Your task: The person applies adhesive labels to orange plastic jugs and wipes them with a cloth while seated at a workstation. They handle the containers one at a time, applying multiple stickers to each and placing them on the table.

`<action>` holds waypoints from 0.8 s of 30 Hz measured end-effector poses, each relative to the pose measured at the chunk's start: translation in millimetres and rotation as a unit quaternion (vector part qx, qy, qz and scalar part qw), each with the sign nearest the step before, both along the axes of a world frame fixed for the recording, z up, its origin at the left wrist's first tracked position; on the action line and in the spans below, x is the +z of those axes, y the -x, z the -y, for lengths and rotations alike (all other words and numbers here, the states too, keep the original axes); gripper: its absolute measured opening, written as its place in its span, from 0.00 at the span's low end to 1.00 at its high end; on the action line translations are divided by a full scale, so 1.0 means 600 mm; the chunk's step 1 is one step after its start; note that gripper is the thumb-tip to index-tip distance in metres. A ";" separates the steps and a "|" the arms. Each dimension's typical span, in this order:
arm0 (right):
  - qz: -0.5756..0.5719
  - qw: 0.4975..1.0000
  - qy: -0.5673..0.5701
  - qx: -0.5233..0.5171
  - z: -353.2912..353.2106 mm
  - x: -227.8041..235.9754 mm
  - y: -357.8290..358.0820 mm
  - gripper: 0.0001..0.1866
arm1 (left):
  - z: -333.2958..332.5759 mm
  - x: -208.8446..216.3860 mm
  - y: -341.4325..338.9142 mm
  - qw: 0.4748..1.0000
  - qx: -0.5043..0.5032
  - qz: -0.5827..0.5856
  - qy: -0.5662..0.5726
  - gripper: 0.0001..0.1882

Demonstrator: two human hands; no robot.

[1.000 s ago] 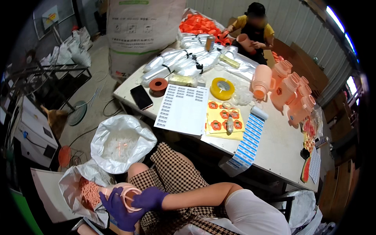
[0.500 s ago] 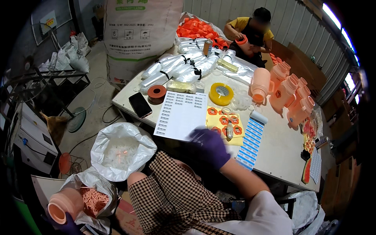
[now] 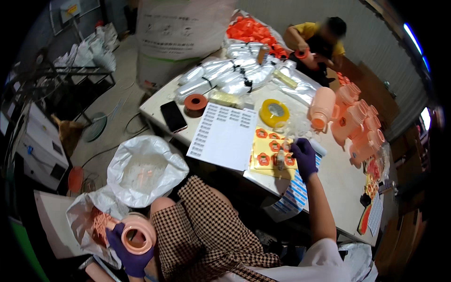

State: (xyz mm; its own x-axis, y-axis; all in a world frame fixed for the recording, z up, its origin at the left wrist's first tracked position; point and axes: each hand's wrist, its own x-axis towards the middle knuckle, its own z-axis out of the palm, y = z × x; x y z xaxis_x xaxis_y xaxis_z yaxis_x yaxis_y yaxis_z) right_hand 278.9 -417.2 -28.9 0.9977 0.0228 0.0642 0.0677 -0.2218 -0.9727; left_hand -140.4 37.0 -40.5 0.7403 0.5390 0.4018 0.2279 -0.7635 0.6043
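Head view: the hands, both in purple gloves, are held well apart. The left hand point(image 3: 130, 256) is clasped around a peach-pink jug point(image 3: 147, 226) low at the left, beside the knee; the jug is tilted, its round mouth facing up toward the camera. By the right hand point(image 3: 304, 157) the upper right part of a yellow sticker sheet point(image 3: 263, 160) on the table point(image 3: 336, 207) is reached; its fingers are bent and bunched. Whether a sticker is pinched cannot be told.

Materials: the jug is smooth plastic, with a thick ringed rim. The sticker sheet is flat and glossy, printed with red flower-shaped stickers; a small clear-wrapped piece point(image 3: 280, 160) is laid on it. A blue-and-white label strip point(image 3: 296, 195) is bent over the table edge. A white label sheet point(image 3: 230, 148) is placed just left of the stickers, and a yellow tape roll point(image 3: 269, 109) behind them. Shiny film bundles point(image 3: 221, 75) are tied with black bands. Peach jugs point(image 3: 361, 141) are grouped at the right. Two crinkled woven sacks are set at the left: one point(image 3: 124, 162) with translucent bits inside, one point(image 3: 77, 218) with thin pink pieces. Brown-and-black checked cloth point(image 3: 211, 221) is worn over the legs. Across the table, a pink container point(image 3: 307, 60) is held by a co-worker point(image 3: 305, 32) in yellow sleeves.
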 end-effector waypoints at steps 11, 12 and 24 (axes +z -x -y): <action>0.178 0.866 0.315 0.347 -0.123 -0.093 0.356 0.12 | -0.007 0.072 -0.066 0.987 -0.086 -0.012 -0.132 0.39; 0.248 0.834 0.379 0.314 -0.125 -0.092 0.358 0.11 | -0.007 0.077 -0.065 0.991 -0.089 -0.016 -0.102 0.39; 0.226 0.799 -0.101 0.548 -0.470 0.058 0.384 0.17 | 0.003 0.083 -0.086 0.990 -0.117 -0.015 -0.083 0.42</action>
